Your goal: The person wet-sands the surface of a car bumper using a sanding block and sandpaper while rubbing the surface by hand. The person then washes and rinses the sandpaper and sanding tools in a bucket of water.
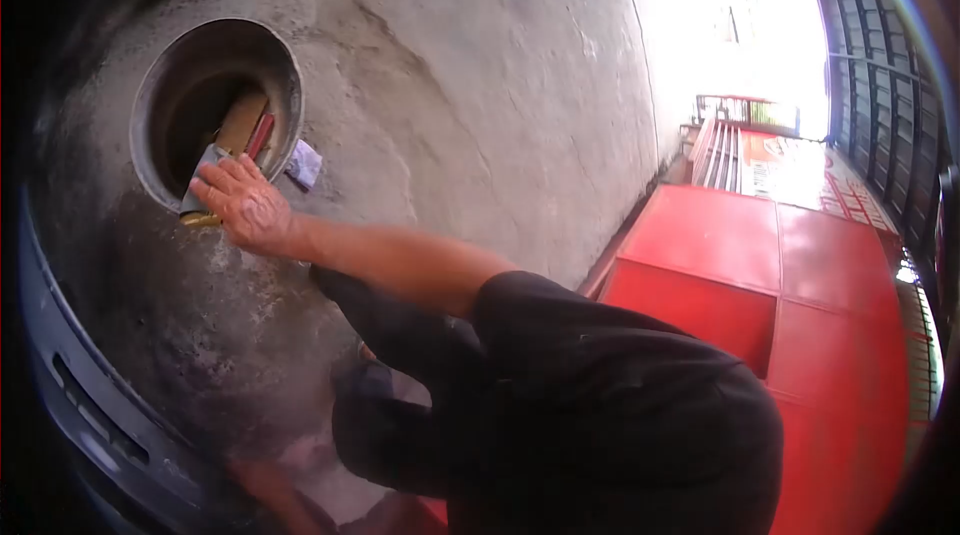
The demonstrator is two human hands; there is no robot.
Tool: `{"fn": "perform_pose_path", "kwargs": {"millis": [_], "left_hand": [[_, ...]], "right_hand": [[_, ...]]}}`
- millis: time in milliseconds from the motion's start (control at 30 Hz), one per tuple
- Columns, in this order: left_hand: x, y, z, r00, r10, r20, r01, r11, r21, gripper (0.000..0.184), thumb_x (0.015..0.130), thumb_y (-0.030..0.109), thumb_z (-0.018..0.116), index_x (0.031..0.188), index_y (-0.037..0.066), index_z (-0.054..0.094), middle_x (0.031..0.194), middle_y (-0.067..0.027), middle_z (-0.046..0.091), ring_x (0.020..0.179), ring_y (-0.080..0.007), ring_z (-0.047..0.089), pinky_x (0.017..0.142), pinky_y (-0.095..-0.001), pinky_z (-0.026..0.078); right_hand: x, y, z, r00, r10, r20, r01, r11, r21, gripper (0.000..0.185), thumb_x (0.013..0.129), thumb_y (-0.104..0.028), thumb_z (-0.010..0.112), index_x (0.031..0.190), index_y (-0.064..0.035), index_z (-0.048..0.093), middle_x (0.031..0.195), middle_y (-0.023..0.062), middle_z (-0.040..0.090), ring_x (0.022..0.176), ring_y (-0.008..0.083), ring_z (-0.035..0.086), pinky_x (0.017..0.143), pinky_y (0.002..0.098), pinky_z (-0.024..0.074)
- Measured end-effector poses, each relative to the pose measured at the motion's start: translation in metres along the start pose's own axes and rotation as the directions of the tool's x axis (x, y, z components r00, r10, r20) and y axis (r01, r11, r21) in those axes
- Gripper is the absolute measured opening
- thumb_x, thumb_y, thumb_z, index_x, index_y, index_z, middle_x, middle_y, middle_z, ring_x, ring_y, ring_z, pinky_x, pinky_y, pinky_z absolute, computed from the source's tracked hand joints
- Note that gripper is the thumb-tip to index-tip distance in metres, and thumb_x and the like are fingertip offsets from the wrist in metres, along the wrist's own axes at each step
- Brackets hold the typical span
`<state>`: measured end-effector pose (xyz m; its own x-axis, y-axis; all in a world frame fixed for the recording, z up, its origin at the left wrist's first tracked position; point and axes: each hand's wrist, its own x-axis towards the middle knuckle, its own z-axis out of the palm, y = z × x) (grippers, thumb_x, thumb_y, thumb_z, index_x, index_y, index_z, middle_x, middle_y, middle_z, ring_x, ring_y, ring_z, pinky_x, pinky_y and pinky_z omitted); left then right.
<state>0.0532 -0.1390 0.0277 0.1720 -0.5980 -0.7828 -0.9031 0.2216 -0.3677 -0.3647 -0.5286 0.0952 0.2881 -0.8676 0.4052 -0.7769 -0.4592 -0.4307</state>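
Note:
My right hand [247, 207] reaches to the near rim of a round, deep metal-grey container [146, 140]. Its back faces me, and its fingers lie closed over a flat grey-blue piece [203, 191] at the rim. Inside the container, beside the fingertips, a brown cardboard-like piece [243, 122] leans next to a narrow red piece [262, 135]. Something yellowish shows under the grey-blue piece. At the lower left edge, a blurred skin-toned shape [272, 495] may be my left hand or forearm; its fingers cannot be made out.
A crumpled pale purple piece [305, 165] lies on the rough concrete floor [450, 95] beside the container. At the lower left is a grey-blue slotted plastic object [90, 415]. Large red panels [700, 235] stand at the right. Dark clothing covers the lower middle.

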Motion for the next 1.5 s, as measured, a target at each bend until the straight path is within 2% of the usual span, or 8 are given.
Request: {"fn": "perform_pose_path", "kwargs": {"millis": [167, 300, 367, 433, 500, 567, 1000, 1500], "left_hand": [[-0.065, -0.011, -0.18, 0.962, -0.011, -0.272, -0.111, 0.898, -0.427, 0.05, 0.102, 0.029, 0.06, 0.14, -0.004, 0.061, 0.151, -0.0231, 0.054, 0.142, -0.0399, 0.048, 0.121, -0.0477, 0.036], [-0.115, -0.08, -0.269, 0.604, -0.041, -0.796, -0.077, 0.991, -0.11, 0.045, 0.105, 0.03, 0.058, 0.137, -0.002, 0.062, 0.146, -0.0233, 0.059, 0.134, -0.0449, 0.055, 0.109, -0.056, 0.043], [-0.128, -0.101, -0.31, 0.764, -0.051, -0.643, -0.083, 0.981, -0.176, 0.048, 0.095, 0.03, 0.067, 0.136, 0.004, 0.065, 0.147, -0.0231, 0.057, 0.135, -0.0432, 0.051, 0.112, -0.0551, 0.04], [-0.137, -0.098, -0.339, 0.879, -0.189, -0.437, 0.126, 0.978, -0.169, 0.058, 0.086, 0.023, 0.077, 0.139, 0.007, 0.062, 0.15, -0.0199, 0.054, 0.139, -0.0403, 0.048, 0.114, -0.0531, 0.038], [-0.142, -0.121, -0.311, 0.89, -0.133, -0.437, 0.094, 0.989, -0.111, 0.067, 0.087, 0.029, 0.076, 0.147, 0.011, 0.054, 0.157, -0.0154, 0.048, 0.146, -0.0363, 0.042, 0.118, -0.0517, 0.033], [-0.145, -0.134, -0.284, 0.916, -0.135, -0.378, 0.111, 0.99, -0.086, 0.069, 0.091, 0.033, 0.073, 0.153, 0.013, 0.05, 0.162, -0.0156, 0.042, 0.153, -0.0349, 0.035, 0.122, -0.0512, 0.029], [-0.125, -0.135, -0.216, 0.79, -0.175, -0.588, -0.062, 0.931, -0.36, 0.075, 0.097, 0.032, 0.069, 0.158, 0.001, 0.038, 0.167, -0.0283, 0.027, 0.156, -0.0477, 0.023, 0.126, -0.0565, 0.021], [-0.036, -0.161, -0.304, 0.616, -0.027, -0.787, -0.173, 0.97, -0.169, 0.065, 0.104, 0.039, 0.063, 0.157, 0.007, 0.045, 0.167, -0.0281, 0.027, 0.152, -0.0498, 0.028, 0.123, -0.0578, 0.027]], "right_hand": [[-0.028, 0.045, 0.02, 0.854, 0.201, 0.481, -0.25, 0.967, 0.04, 0.041, 0.082, -0.012, 0.062, 0.122, -0.0029, 0.065, 0.116, 0.0153, 0.066, 0.112, 0.0362, 0.061, 0.103, 0.0522, 0.0447], [-0.04, 0.06, 0.04, 0.842, 0.116, 0.526, -0.189, 0.978, 0.087, 0.033, 0.081, -0.022, 0.067, 0.111, -0.011, 0.074, 0.101, 0.0154, 0.074, 0.104, 0.0314, 0.071, 0.098, 0.0487, 0.052], [-0.064, 0.075, 0.039, 0.808, 0.146, 0.571, -0.265, 0.956, 0.13, 0.021, 0.087, -0.024, 0.064, 0.098, -0.0113, 0.076, 0.099, 0.0127, 0.075, 0.097, 0.0311, 0.072, 0.085, 0.0472, 0.0575], [-0.037, 0.071, 0.034, 0.461, 0.392, 0.796, -0.631, 0.776, -0.017, 0.02, 0.093, -0.023, 0.062, 0.103, -0.0111, 0.075, 0.091, 0.0116, 0.075, 0.081, 0.0294, 0.072, 0.073, 0.0455, 0.058], [-0.037, 0.066, 0.026, 0.688, 0.142, 0.712, -0.081, 0.99, -0.119, 0.026, 0.096, -0.017, 0.059, 0.119, -0.0158, 0.07, 0.093, 0.013, 0.076, 0.084, 0.029, 0.075, 0.074, 0.0486, 0.0574], [-0.05, 0.077, 0.044, 0.736, 0.087, 0.672, 0.065, 0.978, -0.197, 0.03, 0.097, -0.015, 0.055, 0.125, -0.0162, 0.064, 0.093, 0.0121, 0.076, 0.086, 0.0328, 0.076, 0.076, 0.0509, 0.0559], [-0.081, 0.054, 0.054, 0.804, 0.133, 0.58, -0.007, 0.977, -0.214, 0.018, 0.094, -0.014, 0.052, 0.101, -0.0118, 0.068, 0.09, 0.0148, 0.074, 0.083, 0.0349, 0.073, 0.075, 0.0513, 0.0547], [-0.168, -0.061, 0.009, 0.712, 0.313, 0.629, -0.285, 0.947, -0.149, 0.04, 0.094, -0.023, 0.065, 0.13, -0.0042, 0.062, 0.114, 0.0143, 0.071, 0.098, 0.0351, 0.068, 0.089, 0.0504, 0.0501]]}}
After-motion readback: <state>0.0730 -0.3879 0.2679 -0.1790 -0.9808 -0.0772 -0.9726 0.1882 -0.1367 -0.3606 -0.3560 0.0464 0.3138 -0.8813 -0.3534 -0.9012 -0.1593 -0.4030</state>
